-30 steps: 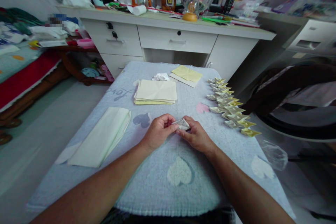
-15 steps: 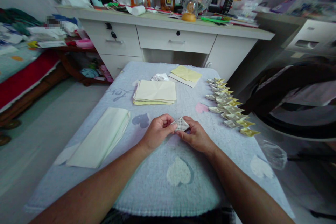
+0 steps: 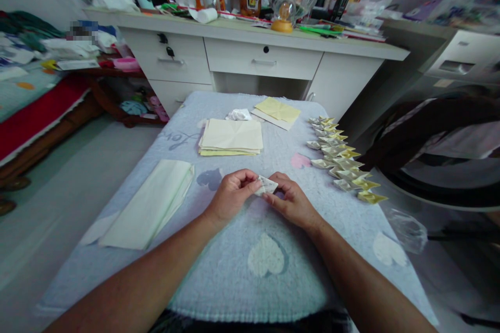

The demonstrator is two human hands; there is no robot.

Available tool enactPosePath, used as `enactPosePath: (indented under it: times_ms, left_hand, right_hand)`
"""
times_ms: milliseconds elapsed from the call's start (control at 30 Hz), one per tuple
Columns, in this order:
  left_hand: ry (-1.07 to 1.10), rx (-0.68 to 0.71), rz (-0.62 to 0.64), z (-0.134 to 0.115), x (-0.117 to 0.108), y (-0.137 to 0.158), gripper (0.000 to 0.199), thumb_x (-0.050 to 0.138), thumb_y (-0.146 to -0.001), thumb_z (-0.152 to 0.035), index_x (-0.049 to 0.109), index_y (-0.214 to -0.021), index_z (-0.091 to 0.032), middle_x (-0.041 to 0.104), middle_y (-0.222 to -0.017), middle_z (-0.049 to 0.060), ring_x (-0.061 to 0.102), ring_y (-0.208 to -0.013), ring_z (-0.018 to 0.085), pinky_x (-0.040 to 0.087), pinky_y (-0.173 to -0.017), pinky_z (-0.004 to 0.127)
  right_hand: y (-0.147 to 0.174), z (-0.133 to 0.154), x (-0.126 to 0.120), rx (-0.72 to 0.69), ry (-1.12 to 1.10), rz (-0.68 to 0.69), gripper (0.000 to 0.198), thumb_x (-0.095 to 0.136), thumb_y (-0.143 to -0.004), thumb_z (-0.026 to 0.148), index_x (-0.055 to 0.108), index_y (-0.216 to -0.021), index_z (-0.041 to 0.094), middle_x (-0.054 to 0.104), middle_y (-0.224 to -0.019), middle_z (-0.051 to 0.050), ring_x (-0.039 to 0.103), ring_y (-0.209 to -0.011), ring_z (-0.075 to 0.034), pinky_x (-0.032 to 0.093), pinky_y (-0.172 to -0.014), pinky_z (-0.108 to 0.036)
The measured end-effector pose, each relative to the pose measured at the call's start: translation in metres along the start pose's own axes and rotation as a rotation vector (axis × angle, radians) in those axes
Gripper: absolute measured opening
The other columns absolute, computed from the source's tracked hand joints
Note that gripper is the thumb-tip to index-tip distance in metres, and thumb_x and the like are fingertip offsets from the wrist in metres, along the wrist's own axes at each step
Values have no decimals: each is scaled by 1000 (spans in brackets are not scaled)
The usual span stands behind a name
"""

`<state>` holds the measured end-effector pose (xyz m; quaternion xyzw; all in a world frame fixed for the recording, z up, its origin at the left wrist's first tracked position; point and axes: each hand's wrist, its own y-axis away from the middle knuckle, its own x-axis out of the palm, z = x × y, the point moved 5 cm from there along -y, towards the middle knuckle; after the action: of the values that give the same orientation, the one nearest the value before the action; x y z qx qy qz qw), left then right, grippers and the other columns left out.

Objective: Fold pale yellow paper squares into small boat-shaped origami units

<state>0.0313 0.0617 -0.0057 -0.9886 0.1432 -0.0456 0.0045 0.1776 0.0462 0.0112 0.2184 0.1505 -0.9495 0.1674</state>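
A small piece of folded paper [image 3: 267, 185], whitish with grey print, is held between my two hands above the cloth. My left hand [image 3: 234, 192] pinches its left corner between thumb and fingers. On the other side my right hand [image 3: 291, 197] grips the right edge, thumb below and fingers behind. Off to the right, several folded paper boats [image 3: 346, 161] stand in a slanting row, some white and some yellow. Beyond my hands lies a stack of cream paper sheets [image 3: 231, 135] with yellow ones beneath.
A blue patterned cloth [image 3: 219, 270] covers the table. Folded pale paper [image 3: 150, 203] lies at left, a crumpled white tissue [image 3: 239, 114] and a yellow sheet [image 3: 278, 108] at the back. A cluttered white desk [image 3: 230, 52] stands behind; a washing machine [image 3: 449, 62] is at right.
The folded paper has turned and tilted slightly between my fingers, showing a narrower shape. Both hands keep their hold and have barely shifted.
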Motion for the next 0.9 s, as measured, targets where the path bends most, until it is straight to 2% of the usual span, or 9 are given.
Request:
enactPosePath:
  times_ms: [167, 333, 433, 533, 633, 767, 900]
  left_hand:
    - [79, -21, 10, 0, 2, -1, 16, 68, -78, -27, 61, -85, -14, 58, -72, -2, 51, -66, 9, 39, -64, 21]
    - [-47, -42, 87, 5, 2, -2, 16, 67, -79, -28, 61, -84, -14, 56, -73, -2, 49, -66, 9, 37, -62, 21]
    - [-108, -28, 76, 6, 0, -2, 16, 66, -79, -29, 61, -81, -14, 53, -68, -4, 46, -63, 8, 34, -59, 20]
    - [-182, 2, 64, 5, 0, -2, 15, 65, -80, -29, 61, -81, -15, 50, -65, -5, 45, -60, 8, 33, -56, 20]
    - [-349, 108, 19, -1, 1, 0, 5, 63, -76, -18, 62, -81, -17, 56, -72, -2, 50, -64, 10, 38, -60, 21]
    - [-553, 324, -30, -14, 6, 4, 19, 55, -72, -4, 60, -82, -19, 61, -87, 1, 55, -76, 12, 42, -68, 22]
    - [-638, 417, -4, -17, 9, 6, 22, 52, -73, -1, 57, -82, -19, 60, -88, 1, 58, -87, 14, 45, -80, 26]
  right_hand:
    - [0, 2, -2, -13, 40, -4, 20, 58, -88, 36, 63, -78, 20, 52, -77, -1, 49, -79, -16, 37, -77, -30]
    - [1, 1, -3, -36, 68, -30, 10, 58, -84, 26, 60, -77, 20, 52, -77, -1, 49, -79, -16, 37, -77, -30]
    - [1, 1, -5, -47, 62, -106, 2, 60, -81, 21, 59, -81, 19, 52, -83, -2, 49, -80, -17, 38, -75, -30]
    - [2, 2, -5, -71, 46, -158, 5, 58, -79, 15, 56, -81, 20, 51, -80, -1, 49, -77, -16, 38, -71, -28]
    - [3, 3, -4, -119, 116, -167, 15, 53, -74, 6, 53, -78, 20, 50, -76, 0, 49, -76, -16, 38, -70, -28]
    - [3, 5, -3, -189, 359, -181, 25, 50, -65, 0, 52, -80, 20, 52, -81, -3, 48, -81, -19, 37, -72, -30]
    - [1, 1, -1, -175, 568, -166, 27, 48, -63, 0, 54, -79, 20, 54, -82, -5, 45, -81, -21, 36, -73, -32]
